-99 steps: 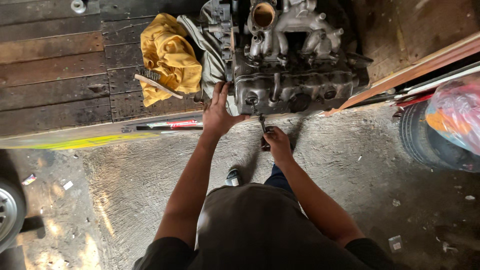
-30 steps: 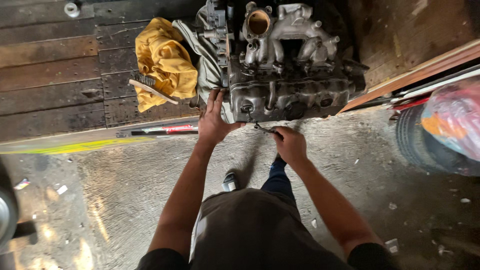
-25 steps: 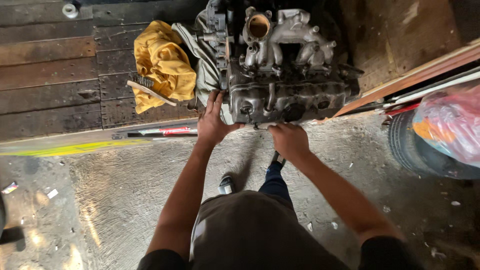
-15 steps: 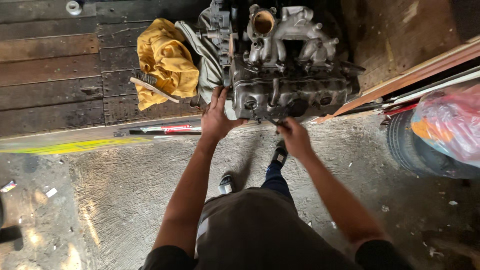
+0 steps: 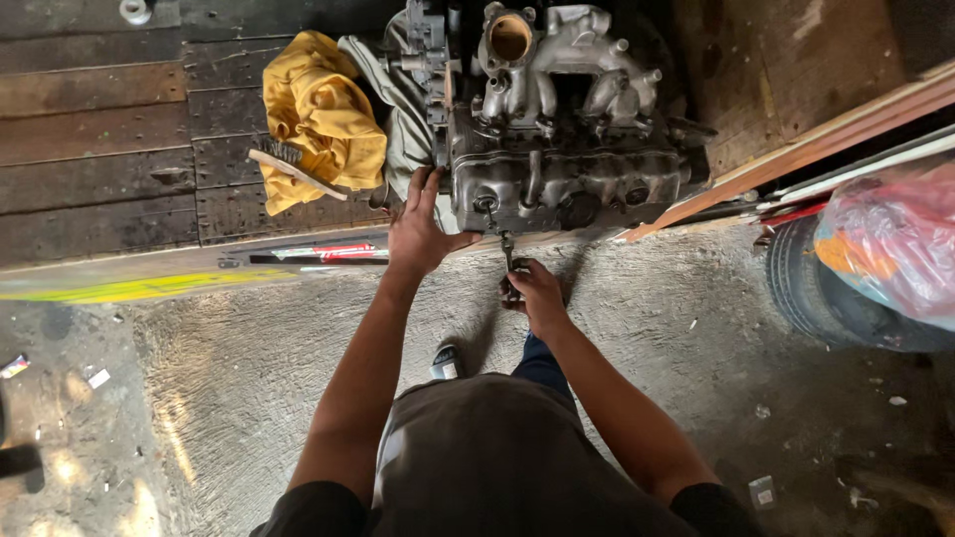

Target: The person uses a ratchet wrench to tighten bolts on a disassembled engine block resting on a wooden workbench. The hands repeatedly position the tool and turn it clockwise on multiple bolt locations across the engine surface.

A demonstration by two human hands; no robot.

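Grey cast metal makes up the engine (image 5: 557, 129), which is set on the edge of a dark plank platform (image 5: 109, 149) above a rough concrete floor (image 5: 249, 378). The left hand (image 5: 420, 231) is laid flat and open against the engine's near left corner, fingers spread upward and nothing grasped. The right hand (image 5: 535, 293) is clenched round the lower end of a slim wrench (image 5: 505, 251), whose upper end is seen to reach a fitting on the engine's front face; the exact point of contact is too small to be told. A round open port (image 5: 511, 38) is seen on top of the engine, and its inside cannot be made out. A yellow cloth (image 5: 320, 119) is bunched on the planks just left of the engine, and a wire brush (image 5: 290, 169) is laid across it. A grey cloth (image 5: 398, 109) is tucked between the yellow cloth and the engine. A red-handled tool (image 5: 318, 255) is laid along the platform's front edge, left of the left hand. At the right, a tyre (image 5: 826, 298) is stood on the floor, and a clear plastic bag (image 5: 890, 244) is rested over it; pink and orange stuff is held in the bag, though its kind cannot be told. Wooden laths (image 5: 796, 149) are leaned slantwise beside the engine's right end.
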